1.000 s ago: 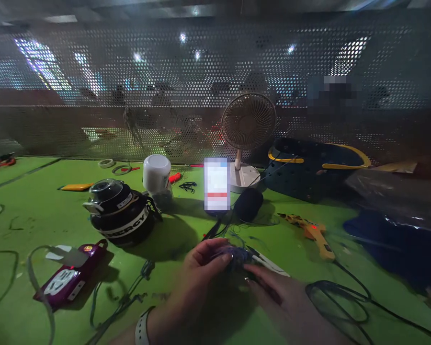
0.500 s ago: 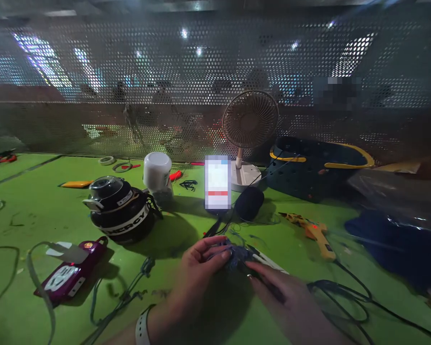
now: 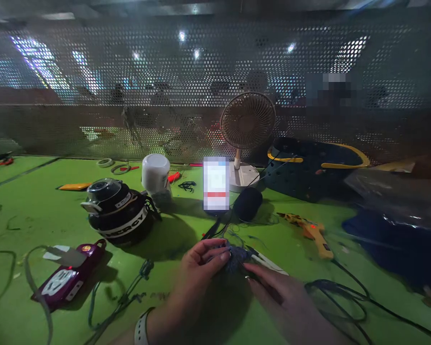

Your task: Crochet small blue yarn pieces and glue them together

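My left hand (image 3: 197, 278) pinches a small bluish-purple piece of yarn work (image 3: 237, 256) low in the middle of the green table (image 3: 32, 211). A white band sits on that wrist. My right hand (image 3: 287, 306) comes in from the lower right, fingers closed, its fingertips against the same yarn piece; a thin dark tool seems to lie under them, but I cannot make it out. Thin yarn runs from the piece toward a dark ball of yarn (image 3: 247, 203) farther back.
A phone (image 3: 216, 183) stands upright beside a small desk fan (image 3: 247, 124). A black helmet-like object (image 3: 117, 211), a white jar (image 3: 155, 175), a maroon device (image 3: 68, 275), a yellow glue gun (image 3: 314, 232), a dark basket (image 3: 309, 167) and loose cables lie around. Perforated metal screen behind.
The hands stay on the yarn piece with only small finger shifts. The view has moved slightly.
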